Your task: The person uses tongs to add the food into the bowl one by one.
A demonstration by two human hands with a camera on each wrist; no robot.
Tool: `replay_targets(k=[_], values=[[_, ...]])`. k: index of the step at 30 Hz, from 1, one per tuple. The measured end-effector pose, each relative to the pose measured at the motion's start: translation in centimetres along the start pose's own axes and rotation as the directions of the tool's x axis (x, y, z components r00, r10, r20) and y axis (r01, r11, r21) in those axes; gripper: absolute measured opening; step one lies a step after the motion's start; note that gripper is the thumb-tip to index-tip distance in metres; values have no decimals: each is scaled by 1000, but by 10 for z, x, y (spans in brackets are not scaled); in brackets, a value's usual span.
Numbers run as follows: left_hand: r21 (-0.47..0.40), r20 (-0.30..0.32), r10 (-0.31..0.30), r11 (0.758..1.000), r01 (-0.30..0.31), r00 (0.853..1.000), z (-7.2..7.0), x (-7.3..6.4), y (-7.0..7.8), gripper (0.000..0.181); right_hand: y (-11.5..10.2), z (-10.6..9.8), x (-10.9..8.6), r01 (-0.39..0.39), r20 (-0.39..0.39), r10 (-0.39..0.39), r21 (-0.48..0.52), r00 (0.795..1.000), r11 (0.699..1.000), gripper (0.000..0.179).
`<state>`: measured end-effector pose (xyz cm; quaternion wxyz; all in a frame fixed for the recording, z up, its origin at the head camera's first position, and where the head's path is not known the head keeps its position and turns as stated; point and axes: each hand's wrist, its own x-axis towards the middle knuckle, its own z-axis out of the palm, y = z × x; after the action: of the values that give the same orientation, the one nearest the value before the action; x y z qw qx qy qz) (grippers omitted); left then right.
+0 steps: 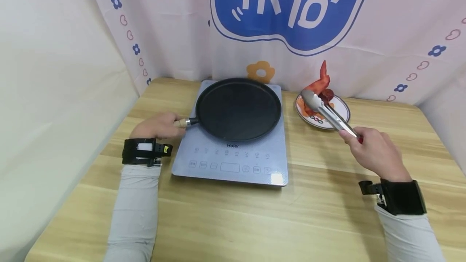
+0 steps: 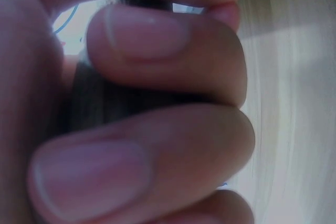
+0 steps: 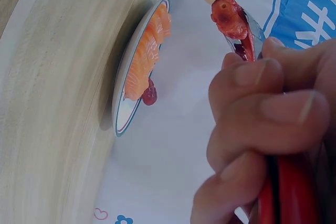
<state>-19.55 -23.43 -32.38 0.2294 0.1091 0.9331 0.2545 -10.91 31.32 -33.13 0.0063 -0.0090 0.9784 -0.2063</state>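
**Glossy red wing-shaped food piece (image 1: 322, 83) lies up and to the left of the right hand (image 1: 380, 153), with the round black flat pan (image 1: 238, 110) further left**

In the head view, the red piece is right of the upper centre, at the head of the silver metal tongs with red grips (image 1: 333, 118). The right hand's fingers are curled round those grips, and the tongs slope from the hand toward the upper left. The piece's long axis runs roughly across them, its narrow tip toward the top of the frame. The right wrist view shows it between the tong ends, apart from the white round plate with a coloured rim (image 1: 341, 105), where orange pale-striped slices (image 3: 144, 51) lie.

The pan sits at upper centre on the grey-white flat cooktop (image 1: 204, 153), left of the piece and well apart from it. The left hand (image 1: 158, 126) has its fingers wrapped about the pan's pale wooden handle (image 1: 180, 123), which points left and slightly down. The right hand is much the nearer to the piece, the left to the pan. The gap between piece and pan, crossing the pale wood-grain counter (image 1: 255, 221), seems the relation that matters.
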Motion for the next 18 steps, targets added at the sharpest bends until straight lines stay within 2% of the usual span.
replay_targets(k=[8, 18], values=[[31, -12, -1, 1000, 1, 1000, -1, 1, 2, 15, -3, 1, 2, 1, 0, -1, 0, 1000, 1000, 60], [33, -12, -12, 999, 13, 1000, -1, 4, 0, 16, -11, 3, 6, 37, 3, -37, 1, 999, 999, 55]])
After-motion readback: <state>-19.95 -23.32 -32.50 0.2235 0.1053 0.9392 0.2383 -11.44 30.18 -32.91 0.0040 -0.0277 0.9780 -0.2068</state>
